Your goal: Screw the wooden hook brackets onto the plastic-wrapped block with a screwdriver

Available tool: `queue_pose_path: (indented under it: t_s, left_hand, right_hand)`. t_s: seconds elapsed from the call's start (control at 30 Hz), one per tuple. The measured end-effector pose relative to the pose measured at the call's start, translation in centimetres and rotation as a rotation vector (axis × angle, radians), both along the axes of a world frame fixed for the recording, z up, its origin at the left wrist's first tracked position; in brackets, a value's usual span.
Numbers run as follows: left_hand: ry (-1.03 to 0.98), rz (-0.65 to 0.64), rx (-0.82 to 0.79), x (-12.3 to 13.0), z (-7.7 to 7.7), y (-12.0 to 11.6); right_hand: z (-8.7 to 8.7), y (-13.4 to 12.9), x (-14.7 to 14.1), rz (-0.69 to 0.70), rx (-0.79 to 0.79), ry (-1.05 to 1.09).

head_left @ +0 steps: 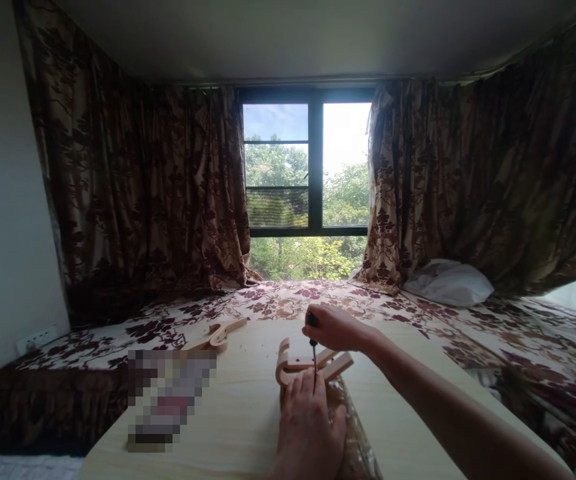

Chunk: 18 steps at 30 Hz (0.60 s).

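Note:
My right hand (335, 328) is closed round the dark handle of a screwdriver (314, 353). Its thin shaft points down at a bent, light wooden piece (293, 363) with curled ends and small dark holes. My left hand (308, 420) lies over the near side of that piece, fingers stretched forward and thumb apart, fingertips close to the shaft. The screwdriver's tip is hidden by these fingers. Beneath the wooden piece and my left hand sits a shiny, brown block-like package (355, 427) that looks wrapped in clear plastic.
All this rests on a pale wooden tabletop (238, 393). Another bent wooden piece (218, 335) lies at its far left, near a blurred-out flat item (173, 400). Behind are a flower-patterned covered ledge (288, 297), a white bag-like bundle (448, 283), curtains (193, 187) and a window (315, 167).

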<state>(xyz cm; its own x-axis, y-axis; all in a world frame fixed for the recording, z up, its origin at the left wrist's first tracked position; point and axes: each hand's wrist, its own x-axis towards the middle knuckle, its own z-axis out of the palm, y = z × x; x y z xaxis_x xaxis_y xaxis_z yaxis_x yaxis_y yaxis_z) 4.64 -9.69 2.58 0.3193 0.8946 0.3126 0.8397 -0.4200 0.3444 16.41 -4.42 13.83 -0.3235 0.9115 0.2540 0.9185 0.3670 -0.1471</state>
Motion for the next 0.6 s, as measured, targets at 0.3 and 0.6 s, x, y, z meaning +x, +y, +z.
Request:
queue_pose_path:
  t_s: [0.3,0.6]
  left_hand:
    - [0.009,0.013,0.006,0.0,-0.3,0.0]
    - [-0.009,-0.008,0.055,0.0,-0.2,0.0]
  right_hand:
    - [2.1,-0.9,-0.3,0.105,-0.004,-0.115]
    - [1.5,-0.7,-0.5,-0.033,0.048,-0.164]
